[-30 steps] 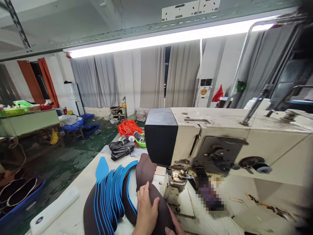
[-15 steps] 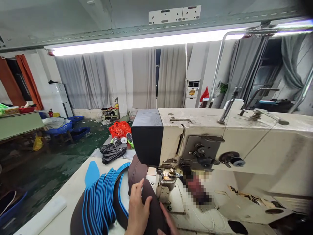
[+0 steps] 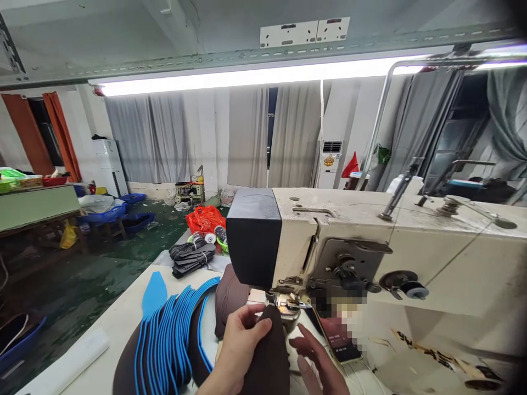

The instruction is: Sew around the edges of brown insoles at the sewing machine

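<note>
"Holding what, left hand (image 3: 237, 346)?"
"Brown piece (image 3: 269, 362). Grip pinched on its far end, just in front of the sewing machine (image 3: 294, 236)'s metal parts."
"Right hand (image 3: 323, 359)?"
"Grip released, fingers apart, just right of the piece."
"Left side?"
"Blue-edged stack (image 3: 164, 345) on the worktop (image 3: 123, 310), near the left hand."

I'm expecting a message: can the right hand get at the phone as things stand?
Probably yes: the right hand looks empty, and the phone lies just beyond it, with nothing seen between them.
</note>
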`<state>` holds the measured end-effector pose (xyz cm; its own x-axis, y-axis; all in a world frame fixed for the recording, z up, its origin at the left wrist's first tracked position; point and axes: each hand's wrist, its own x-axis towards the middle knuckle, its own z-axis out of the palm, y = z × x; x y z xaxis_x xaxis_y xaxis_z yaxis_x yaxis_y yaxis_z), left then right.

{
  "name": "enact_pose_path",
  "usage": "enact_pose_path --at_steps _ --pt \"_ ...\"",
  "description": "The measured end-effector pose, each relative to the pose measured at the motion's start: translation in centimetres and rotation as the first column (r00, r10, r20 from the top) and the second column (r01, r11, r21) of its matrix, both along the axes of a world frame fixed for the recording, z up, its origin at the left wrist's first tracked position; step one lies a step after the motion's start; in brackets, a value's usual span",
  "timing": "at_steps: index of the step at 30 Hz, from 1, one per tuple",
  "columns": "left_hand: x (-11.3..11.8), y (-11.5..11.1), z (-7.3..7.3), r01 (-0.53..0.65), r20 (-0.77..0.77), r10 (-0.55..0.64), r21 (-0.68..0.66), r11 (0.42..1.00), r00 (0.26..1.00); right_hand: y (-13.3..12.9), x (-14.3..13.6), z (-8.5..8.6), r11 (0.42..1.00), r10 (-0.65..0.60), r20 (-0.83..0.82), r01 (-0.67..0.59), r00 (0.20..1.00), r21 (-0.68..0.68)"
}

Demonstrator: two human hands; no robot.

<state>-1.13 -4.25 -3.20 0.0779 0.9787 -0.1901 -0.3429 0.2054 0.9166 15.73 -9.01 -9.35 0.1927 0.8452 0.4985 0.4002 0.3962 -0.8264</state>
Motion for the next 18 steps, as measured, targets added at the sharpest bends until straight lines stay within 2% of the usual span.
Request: enact_pose_path --at_steps 4,7,12,18 --pt "0.0 1.0 0.6 0.004 -0.099 0.002 0.065 0.998 0.995 1.3 0.4 2.5 0.996 0.062 0.218 -0.075 0.974 0.051" --pt "-0.1 1.2 1.4 0.013 -0.183 0.002 0.082 0.997 0.983 2.5 0.4 3.5 0.991 0.074 0.313 -0.106 0.947 0.085" --pt "-0.1 1.7 1.4 0.029 -0.23 -0.003 0.109 0.994 0.973 3.8 1.4 3.7 0.983 0.143 0.408 -0.178 0.902 0.047" --pt "-0.2 2.2 0.9 0.037 -0.23 -0.019 0.074 0.997 0.973 4.3 2.3 3.7 0.962 0.252 0.39 -0.273 0.886 0.0"
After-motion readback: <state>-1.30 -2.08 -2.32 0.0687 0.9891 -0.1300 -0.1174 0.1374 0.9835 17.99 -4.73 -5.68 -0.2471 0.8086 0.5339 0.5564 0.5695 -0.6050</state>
